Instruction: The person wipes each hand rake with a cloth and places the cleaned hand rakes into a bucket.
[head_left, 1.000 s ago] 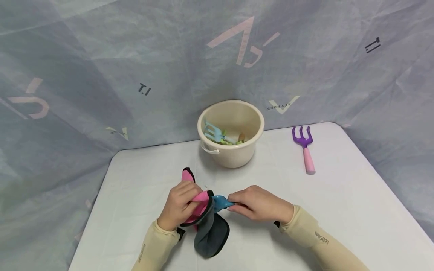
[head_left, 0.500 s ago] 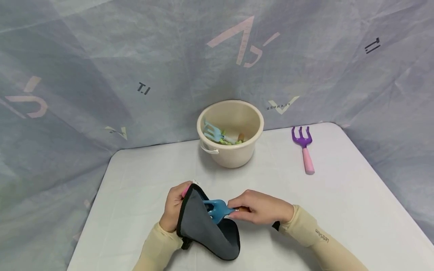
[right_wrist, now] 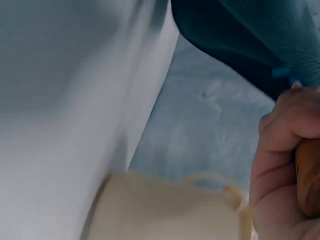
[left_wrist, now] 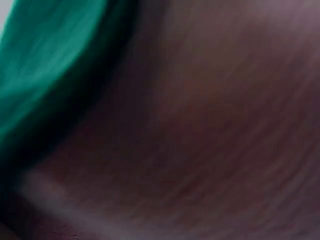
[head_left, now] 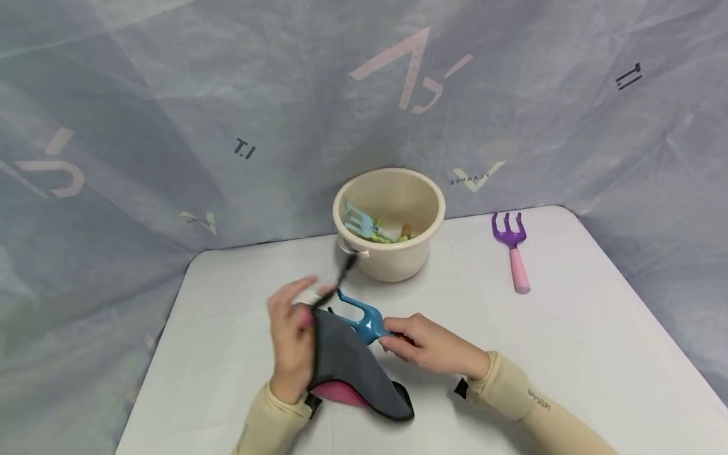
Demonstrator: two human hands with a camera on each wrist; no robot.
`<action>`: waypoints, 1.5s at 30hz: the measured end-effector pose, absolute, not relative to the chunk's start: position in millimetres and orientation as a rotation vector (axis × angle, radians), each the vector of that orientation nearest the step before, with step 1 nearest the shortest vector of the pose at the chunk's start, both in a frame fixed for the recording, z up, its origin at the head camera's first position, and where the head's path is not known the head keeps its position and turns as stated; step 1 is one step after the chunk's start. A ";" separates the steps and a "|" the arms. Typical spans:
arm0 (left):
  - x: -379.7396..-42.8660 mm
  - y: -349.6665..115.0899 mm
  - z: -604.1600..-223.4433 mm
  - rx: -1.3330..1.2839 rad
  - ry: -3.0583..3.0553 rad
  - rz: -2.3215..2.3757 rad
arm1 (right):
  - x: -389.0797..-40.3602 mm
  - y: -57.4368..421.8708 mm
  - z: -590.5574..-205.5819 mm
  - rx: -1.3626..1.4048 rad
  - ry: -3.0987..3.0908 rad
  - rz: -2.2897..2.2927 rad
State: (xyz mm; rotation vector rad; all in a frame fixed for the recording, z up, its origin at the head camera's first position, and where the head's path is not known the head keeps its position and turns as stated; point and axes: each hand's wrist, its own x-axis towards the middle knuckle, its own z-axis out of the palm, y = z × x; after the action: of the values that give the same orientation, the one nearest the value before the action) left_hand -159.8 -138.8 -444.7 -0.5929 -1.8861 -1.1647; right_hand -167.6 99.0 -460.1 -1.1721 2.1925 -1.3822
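In the head view my right hand (head_left: 435, 344) grips a small blue garden hand fork (head_left: 370, 322) by its handle. Its brown wooden handle (right_wrist: 307, 175) also shows within the curled fingers in the right wrist view. A grey-and-pink cloth (head_left: 352, 360) with black edging drapes below and over part of the fork's tines. My left hand (head_left: 291, 344), blurred by motion, holds the cloth at its upper left. One dark edge of it sticks up toward the bucket. The left wrist view is mostly blurred skin, with a green surface in the corner.
A cream bucket (head_left: 392, 262) stands at the back of the white table, with a light-blue fork (head_left: 359, 222) and green pieces inside. To the right lies a fork with purple tines and a pink handle (head_left: 519, 272). Grey printed sheeting hangs behind.
The left hand and cloth have shifted, turning the cloth from bunched pink folds to its grey side. More of the blue fork's tines show now, pointing up and left. The right hand has barely moved.
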 end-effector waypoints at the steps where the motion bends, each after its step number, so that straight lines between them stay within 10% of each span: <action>1: -157.6 -132.0 -445.9 -0.636 -1.956 -0.957 | -165.6 96.9 -460.0 -1.167 2.207 -1.380; 7: -145.8 -106.6 -463.6 -0.809 -2.211 -0.327 | -156.9 87.3 -461.0 -1.179 2.495 -1.150; 19: -159.8 -112.3 -471.3 -0.541 -2.157 -0.537 | -144.8 73.5 -467.1 -1.304 2.685 -0.961; 45: -168.5 -105.2 -492.8 -0.748 -1.978 -0.422 | -155.0 80.4 -457.8 -0.654 1.851 -1.822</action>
State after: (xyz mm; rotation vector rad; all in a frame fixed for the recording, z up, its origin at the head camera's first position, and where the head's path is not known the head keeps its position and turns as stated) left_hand -168.5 -105.2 -492.8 -0.7482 -1.9781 -0.4221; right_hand -155.0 80.4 -457.8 -0.6536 1.8508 -1.8223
